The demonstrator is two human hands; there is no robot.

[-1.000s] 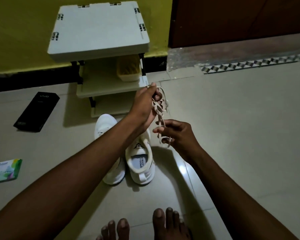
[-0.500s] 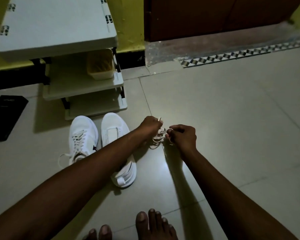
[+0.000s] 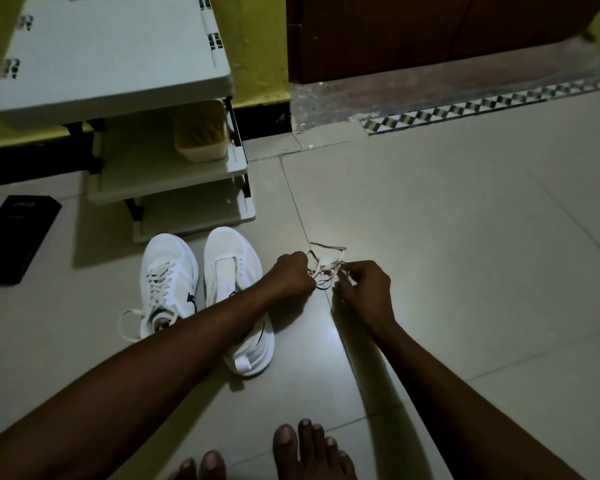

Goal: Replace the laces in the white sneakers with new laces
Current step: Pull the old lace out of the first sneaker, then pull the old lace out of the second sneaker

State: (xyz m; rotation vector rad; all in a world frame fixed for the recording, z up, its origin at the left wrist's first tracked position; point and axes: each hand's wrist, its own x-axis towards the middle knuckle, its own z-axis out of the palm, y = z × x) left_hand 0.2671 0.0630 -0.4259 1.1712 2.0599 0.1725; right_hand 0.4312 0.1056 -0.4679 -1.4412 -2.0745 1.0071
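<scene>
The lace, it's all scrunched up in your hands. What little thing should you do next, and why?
Probably ease the left hand and right hand apart to draw the lace straight. It sits in tangled loops between them, and the sneaker beside them looks unlaced.

Dim room: pale tiled floor (image 3: 465, 237), yellow wall (image 3: 257, 46), white shelf rack (image 3: 118, 57).

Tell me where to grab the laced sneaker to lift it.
Pinch the heel rim of the laced sneaker, coming from above on the near side: it stands upright, toe toward the shelf, and its opening faces up.
</scene>
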